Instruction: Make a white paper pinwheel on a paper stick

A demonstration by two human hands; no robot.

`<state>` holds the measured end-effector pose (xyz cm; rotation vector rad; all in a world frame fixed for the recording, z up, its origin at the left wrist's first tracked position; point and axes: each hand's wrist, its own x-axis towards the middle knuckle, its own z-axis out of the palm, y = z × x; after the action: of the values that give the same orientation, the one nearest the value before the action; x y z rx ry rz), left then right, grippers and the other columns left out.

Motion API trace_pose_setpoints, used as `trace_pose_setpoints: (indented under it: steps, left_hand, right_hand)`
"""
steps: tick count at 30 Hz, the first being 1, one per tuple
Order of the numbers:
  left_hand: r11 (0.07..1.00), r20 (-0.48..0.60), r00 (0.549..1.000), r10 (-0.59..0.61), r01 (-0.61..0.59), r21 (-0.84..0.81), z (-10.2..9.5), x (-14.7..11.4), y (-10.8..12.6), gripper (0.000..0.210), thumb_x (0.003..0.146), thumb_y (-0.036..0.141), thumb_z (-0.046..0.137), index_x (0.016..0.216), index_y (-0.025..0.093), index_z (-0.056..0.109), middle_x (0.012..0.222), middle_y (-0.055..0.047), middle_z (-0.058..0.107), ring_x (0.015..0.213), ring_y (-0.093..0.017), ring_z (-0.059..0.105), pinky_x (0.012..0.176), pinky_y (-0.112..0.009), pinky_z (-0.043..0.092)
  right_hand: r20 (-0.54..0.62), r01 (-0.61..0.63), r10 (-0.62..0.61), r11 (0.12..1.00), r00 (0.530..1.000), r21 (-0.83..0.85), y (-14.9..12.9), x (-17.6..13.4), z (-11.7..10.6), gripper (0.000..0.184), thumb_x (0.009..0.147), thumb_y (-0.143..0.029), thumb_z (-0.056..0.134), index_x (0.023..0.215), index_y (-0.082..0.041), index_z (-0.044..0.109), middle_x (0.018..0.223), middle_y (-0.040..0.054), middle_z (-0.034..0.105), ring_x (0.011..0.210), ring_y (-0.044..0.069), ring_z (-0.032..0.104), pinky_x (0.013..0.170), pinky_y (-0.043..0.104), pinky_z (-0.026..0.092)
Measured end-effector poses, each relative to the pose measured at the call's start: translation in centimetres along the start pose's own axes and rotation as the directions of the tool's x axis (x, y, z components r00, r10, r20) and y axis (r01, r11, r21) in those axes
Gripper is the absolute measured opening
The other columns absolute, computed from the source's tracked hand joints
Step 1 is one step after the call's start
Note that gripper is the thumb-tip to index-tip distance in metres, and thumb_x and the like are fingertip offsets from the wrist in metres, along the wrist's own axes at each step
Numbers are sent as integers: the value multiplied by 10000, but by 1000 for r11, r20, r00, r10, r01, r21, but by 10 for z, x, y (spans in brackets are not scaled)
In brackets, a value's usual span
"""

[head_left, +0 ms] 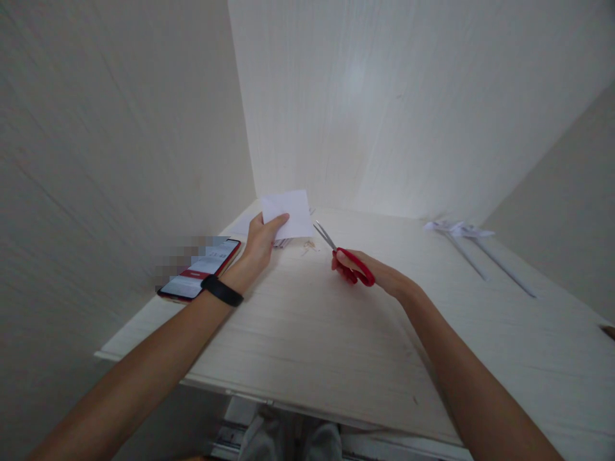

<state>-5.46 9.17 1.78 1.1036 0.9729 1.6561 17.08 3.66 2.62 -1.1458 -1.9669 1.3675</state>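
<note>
My left hand (265, 240) pinches a square sheet of white paper (291, 208) above the far left of the table, thumb on top. In my right hand (353, 266) are red-handled scissors (327, 235), their thin metal blades slightly apart. The blade tips point toward the paper's right edge without touching it. Under the paper some small items lie on the table, among them a few thin tan bits (310, 245); the paper partly hides them, and I cannot make out the rest.
A phone (206, 267) with a lit screen lies beside my left wrist. Two white paper pinwheels (459, 228) on stick handles rest at the right of the pale table (307, 339). Pale walls (355, 109) stand behind and at both sides.
</note>
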Motion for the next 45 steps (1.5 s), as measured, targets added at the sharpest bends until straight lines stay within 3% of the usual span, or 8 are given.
trace_pose_setpoints:
  steps: [4,11,45]
  left_hand:
    - [999,-7,999,32,-32,-30,0,1,0,268,732,196,719,981,126,650,1004,-65,699,856,-172,650,825,-336,522]
    - [996,-1,996,84,-84,4,1,1,-1,396,606,273,791,959,136,675,988,-81,724,837,-199,663,777,-313,521]
    - [999,33,998,51,-51,-3,7,-5,2,393,590,256,781,942,118,672,976,-92,728,806,-186,660,771,-307,515]
  right_hand:
    - [48,5,-5,1000,999,-2,-4,-3,0,607,789,-770,441,809,-168,519,677,2,504,590,108,457,531,240,350]
    - [125,26,-24,1000,992,-14,-8,-4,2,595,810,-745,442,757,-159,527,635,-6,488,538,98,437,511,245,326]
    - [156,8,-15,999,988,43,-6,-4,3,643,789,-782,418,782,-152,544,624,2,496,564,116,455,548,263,333]
